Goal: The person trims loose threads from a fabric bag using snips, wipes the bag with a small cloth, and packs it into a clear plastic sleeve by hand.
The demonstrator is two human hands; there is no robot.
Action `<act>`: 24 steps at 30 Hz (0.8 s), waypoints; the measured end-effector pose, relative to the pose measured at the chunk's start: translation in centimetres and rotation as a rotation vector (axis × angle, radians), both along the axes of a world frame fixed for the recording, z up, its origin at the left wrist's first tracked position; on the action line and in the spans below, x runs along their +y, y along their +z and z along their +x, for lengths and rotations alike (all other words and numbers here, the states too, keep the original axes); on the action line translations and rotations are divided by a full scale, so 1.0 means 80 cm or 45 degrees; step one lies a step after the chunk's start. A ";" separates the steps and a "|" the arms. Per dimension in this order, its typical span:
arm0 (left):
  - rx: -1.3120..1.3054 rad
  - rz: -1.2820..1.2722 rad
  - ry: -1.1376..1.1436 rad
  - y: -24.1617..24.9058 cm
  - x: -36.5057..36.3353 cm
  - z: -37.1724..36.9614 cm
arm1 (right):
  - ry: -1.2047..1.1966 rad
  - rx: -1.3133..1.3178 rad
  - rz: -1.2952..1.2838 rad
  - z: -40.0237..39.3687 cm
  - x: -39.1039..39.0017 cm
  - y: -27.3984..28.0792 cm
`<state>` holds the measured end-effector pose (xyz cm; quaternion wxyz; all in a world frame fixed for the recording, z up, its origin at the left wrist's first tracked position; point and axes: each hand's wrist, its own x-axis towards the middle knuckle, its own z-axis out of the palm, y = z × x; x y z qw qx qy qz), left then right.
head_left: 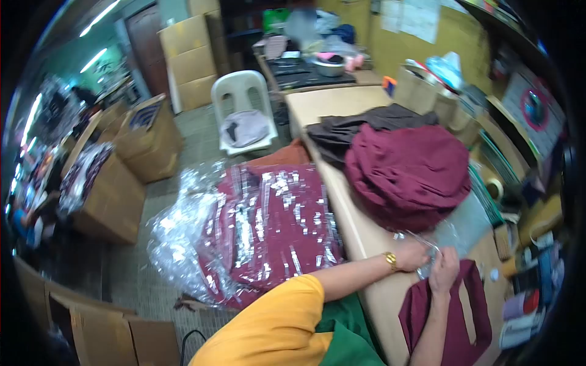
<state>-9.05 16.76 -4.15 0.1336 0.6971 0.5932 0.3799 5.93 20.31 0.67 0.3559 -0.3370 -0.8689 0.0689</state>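
My left hand, with a gold watch on its wrist, is closed on the edge of a clear plastic bag over the table. Close beside it, my right hand pinches the same thin plastic. The fingertips are small and partly hidden. Under my right forearm lies a flat maroon garment with a long pale opening. Just beyond my hands sits a large heap of maroon cloth, with dark brown cloth behind it.
Left of the table lies a stack of plastic-wrapped maroon garments. Farther off are a white chair with grey cloth on it and cardboard boxes. Green racks and supplies line the right side.
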 end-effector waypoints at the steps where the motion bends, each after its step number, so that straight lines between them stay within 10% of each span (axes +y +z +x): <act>1: -0.082 0.032 0.002 -0.001 0.000 0.002 | 0.006 0.001 -0.023 0.002 0.000 -0.004; 20: -0.368 0.078 0.107 0.017 0.038 -0.015 | 0.111 -0.130 -0.248 -0.033 -0.072 0.051; 22: -0.476 0.171 0.034 0.025 0.032 -0.014 | 0.000 -0.099 0.328 -0.030 -0.063 0.044; 24: -0.489 0.201 0.050 0.020 0.037 -0.011 | -0.027 -0.094 0.130 -0.004 -0.030 0.019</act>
